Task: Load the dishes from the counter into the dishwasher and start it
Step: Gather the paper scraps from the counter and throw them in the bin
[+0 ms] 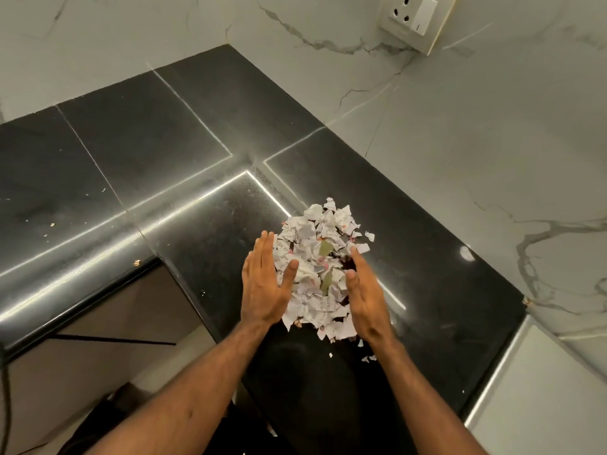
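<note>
A heap of torn printed paper scraps [320,257] lies on the black stone counter [164,152], near the right-hand run of the corner. My left hand [262,287] stands on edge against the heap's left side, fingers straight. My right hand [364,297] stands on edge against the heap's right side, fingers straight too. Both palms face inward with the scraps between them. No dishes and no dishwasher are in view.
White marble-patterned walls [476,142] close the counter at the back and right. A wall socket with a switch [412,18] sits high on the right wall. Crumbs [136,262] dot the counter's front edge. Below the edge on the left are cabinet fronts [108,323].
</note>
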`<state>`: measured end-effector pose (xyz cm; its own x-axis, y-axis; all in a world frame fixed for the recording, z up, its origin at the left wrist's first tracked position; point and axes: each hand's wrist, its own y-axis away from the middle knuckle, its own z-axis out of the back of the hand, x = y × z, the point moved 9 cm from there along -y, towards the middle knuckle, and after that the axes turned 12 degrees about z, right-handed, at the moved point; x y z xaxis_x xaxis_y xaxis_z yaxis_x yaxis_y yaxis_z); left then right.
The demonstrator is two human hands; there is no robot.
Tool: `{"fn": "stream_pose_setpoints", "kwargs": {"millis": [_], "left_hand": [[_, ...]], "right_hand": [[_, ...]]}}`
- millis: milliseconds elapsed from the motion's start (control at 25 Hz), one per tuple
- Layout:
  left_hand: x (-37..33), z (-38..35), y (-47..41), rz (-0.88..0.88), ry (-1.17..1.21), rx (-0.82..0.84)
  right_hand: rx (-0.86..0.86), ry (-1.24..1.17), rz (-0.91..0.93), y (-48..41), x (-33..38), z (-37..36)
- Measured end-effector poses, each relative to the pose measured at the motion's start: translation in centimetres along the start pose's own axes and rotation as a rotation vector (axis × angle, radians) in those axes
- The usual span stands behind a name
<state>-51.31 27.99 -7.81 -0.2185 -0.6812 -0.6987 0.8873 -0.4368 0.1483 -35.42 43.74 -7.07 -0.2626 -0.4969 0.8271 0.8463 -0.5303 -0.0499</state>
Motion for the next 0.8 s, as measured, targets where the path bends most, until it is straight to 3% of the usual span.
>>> {"fn": "stream_pose_setpoints", "kwargs": {"millis": [160, 400, 560, 680, 800], "left_hand": [[-0.2, -0.4, 0.2, -0.045, -0.057, -0.001], [-0.1, -0.6, 0.0, -0.024, -0.071, 0.014], [-0.1, -0.7, 0.0, -0.024, -0.081, 0.017], [-0.3, -0.8, 0.0, -0.053, -0.111, 0.004], [-0.5, -0.9, 0.1, -0.054, -0.123, 0.006]], "right_hand": [[-0.128, 0.007, -0.035, -5.7, -1.0, 3.4], [0.146, -0.016, -0.055, -15.4, -1.3, 2.0], [0.316, -0.018, 0.007, -14.1, 0.2, -1.0], [0.379, -0.007, 0.115, -10.5, 1.7, -2.5], [0.393, -0.073, 0.105, -8.2, 2.2, -2.6]]}}
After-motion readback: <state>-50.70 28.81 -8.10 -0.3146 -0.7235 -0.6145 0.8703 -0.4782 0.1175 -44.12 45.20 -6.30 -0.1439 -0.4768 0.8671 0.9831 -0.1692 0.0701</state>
